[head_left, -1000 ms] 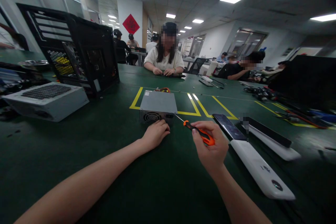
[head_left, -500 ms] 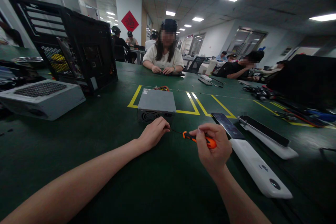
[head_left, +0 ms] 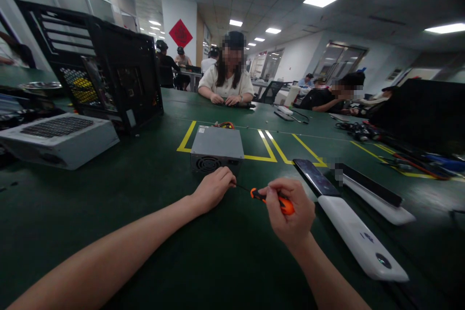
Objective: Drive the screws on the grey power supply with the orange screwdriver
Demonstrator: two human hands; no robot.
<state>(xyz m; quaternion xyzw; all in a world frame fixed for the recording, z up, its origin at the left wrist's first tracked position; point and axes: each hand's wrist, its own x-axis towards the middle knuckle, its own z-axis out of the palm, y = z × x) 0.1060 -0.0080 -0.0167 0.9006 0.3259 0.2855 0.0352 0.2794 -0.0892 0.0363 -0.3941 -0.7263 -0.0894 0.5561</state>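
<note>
My right hand (head_left: pixel 292 208) is closed around the orange and black handle of a screwdriver (head_left: pixel 288 206). Its thin dark shaft points left, and the tip ends at the fingers of my left hand (head_left: pixel 214 188). Those left fingers are pinched together; whatever is between them is too small or hidden to name. Just behind the left hand sits a grey power supply unit (head_left: pixel 217 141), its fan grille and socket side facing me. Part of that lower side is covered by my left hand. Coloured cables stick out at its back.
An open black computer case (head_left: pixel 134 53) stands at the left, with a second power supply (head_left: pixel 58 143) before it. To the right lie white devices (head_left: pixel 363 237) with dark screens. Yellow tape (head_left: pixel 259 158) marks the green table. A person (head_left: pixel 227 77) sits opposite.
My right hand has shifted slightly left with the screwdriver, toward my left hand. The left hand keeps its pinch by the power supply. The whole view has tilted a little.
</note>
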